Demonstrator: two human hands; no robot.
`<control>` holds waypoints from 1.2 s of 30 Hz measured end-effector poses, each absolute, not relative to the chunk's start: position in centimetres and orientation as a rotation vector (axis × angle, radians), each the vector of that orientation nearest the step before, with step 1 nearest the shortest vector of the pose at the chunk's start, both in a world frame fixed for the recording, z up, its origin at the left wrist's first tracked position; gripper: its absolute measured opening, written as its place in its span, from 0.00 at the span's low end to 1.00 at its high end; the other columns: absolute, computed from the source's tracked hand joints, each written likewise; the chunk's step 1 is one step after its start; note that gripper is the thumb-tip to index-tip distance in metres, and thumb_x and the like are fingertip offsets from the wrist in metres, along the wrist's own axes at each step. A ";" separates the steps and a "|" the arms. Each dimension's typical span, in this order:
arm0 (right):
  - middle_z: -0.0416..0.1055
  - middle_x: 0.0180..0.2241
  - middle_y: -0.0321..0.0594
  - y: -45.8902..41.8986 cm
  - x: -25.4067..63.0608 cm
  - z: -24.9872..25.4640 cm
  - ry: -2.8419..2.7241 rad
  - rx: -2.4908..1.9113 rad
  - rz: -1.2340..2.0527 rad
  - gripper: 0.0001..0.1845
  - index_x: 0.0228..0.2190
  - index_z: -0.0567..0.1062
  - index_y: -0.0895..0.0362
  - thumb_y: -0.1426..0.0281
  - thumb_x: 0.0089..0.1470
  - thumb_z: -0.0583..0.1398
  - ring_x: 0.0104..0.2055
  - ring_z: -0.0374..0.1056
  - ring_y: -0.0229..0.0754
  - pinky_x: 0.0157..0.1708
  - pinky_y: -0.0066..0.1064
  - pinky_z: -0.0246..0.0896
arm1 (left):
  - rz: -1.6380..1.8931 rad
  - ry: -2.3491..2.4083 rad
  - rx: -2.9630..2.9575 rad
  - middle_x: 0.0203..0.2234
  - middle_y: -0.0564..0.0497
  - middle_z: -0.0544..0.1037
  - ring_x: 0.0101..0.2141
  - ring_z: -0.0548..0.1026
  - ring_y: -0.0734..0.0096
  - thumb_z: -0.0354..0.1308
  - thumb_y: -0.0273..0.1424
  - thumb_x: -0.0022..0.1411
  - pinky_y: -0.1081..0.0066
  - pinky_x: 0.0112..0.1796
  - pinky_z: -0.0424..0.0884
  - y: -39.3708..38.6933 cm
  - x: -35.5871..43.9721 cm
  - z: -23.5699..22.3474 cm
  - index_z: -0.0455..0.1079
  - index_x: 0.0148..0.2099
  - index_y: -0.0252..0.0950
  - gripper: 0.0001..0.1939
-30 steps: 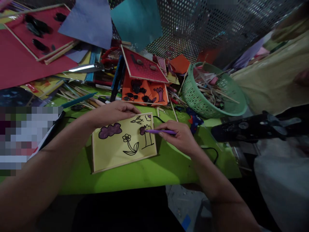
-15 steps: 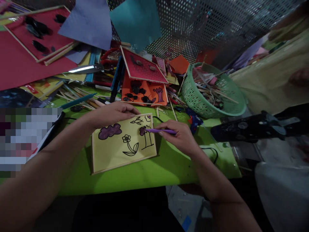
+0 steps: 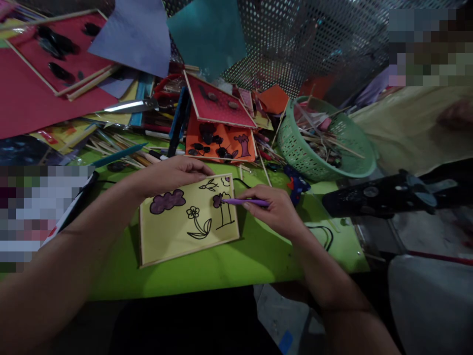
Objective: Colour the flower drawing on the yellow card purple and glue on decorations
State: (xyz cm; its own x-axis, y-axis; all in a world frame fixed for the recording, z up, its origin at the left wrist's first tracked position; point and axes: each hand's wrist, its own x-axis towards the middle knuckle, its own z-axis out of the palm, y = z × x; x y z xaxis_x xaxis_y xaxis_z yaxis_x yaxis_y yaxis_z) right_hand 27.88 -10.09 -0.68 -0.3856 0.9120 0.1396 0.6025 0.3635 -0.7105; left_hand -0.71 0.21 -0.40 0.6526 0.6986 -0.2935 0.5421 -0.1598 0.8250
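Observation:
A yellow card (image 3: 166, 249) with a thin wooden stick frame lies before me. It carries black outlines of a flower, a bird and a tree, plus a purple-filled cloud. At its upper edge is my left hand (image 3: 181, 172), fingers bent over the frame and holding it; the fingertips are partly hidden. From the right, my right hand (image 3: 275, 209) grips a purple marker (image 3: 253, 202). The marker's tip touches the tree's crown, where a purple patch shows.
Behind the card are a framed orange picture (image 3: 244, 145), a framed red one (image 3: 221, 101), scissors (image 3: 129, 105) and loose sticks. A green basket (image 3: 303, 148) of scraps and a blue glue gun (image 3: 297, 182) stand at right. Another person's sleeve (image 3: 399, 128) shows beyond.
The marker's tip shifts only slightly over the tree's crown. My left hand keeps its place on the frame. At far right, the other person's hand has moved a little left.

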 end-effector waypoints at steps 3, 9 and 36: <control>0.84 0.37 0.38 -10.1 27.9 -0.6 -2.113 -1.312 0.775 0.09 0.43 0.85 0.52 0.72 0.63 0.65 0.35 0.76 0.40 0.39 0.33 0.67 | 0.193 0.991 1.836 0.52 0.46 0.85 0.49 0.81 0.58 0.57 0.44 0.67 0.64 0.49 0.77 0.2 -0.7 -0.3 0.81 0.56 0.43 0.22; 0.84 0.38 0.38 -10.1 28.0 -0.9 -2.070 -1.346 0.729 0.09 0.43 0.85 0.51 0.71 0.64 0.65 0.36 0.76 0.41 0.39 0.35 0.69 | 0.195 0.984 1.830 0.51 0.46 0.85 0.48 0.82 0.59 0.56 0.43 0.68 0.67 0.49 0.76 0.2 -0.8 -0.5 0.80 0.57 0.40 0.22; 0.84 0.36 0.37 -10.1 28.0 -0.8 -2.107 -1.326 0.756 0.08 0.42 0.85 0.51 0.71 0.63 0.64 0.34 0.75 0.40 0.36 0.33 0.67 | 0.201 0.990 1.866 0.51 0.46 0.84 0.49 0.81 0.60 0.56 0.44 0.68 0.67 0.49 0.76 0.3 -0.8 -0.5 0.81 0.57 0.42 0.22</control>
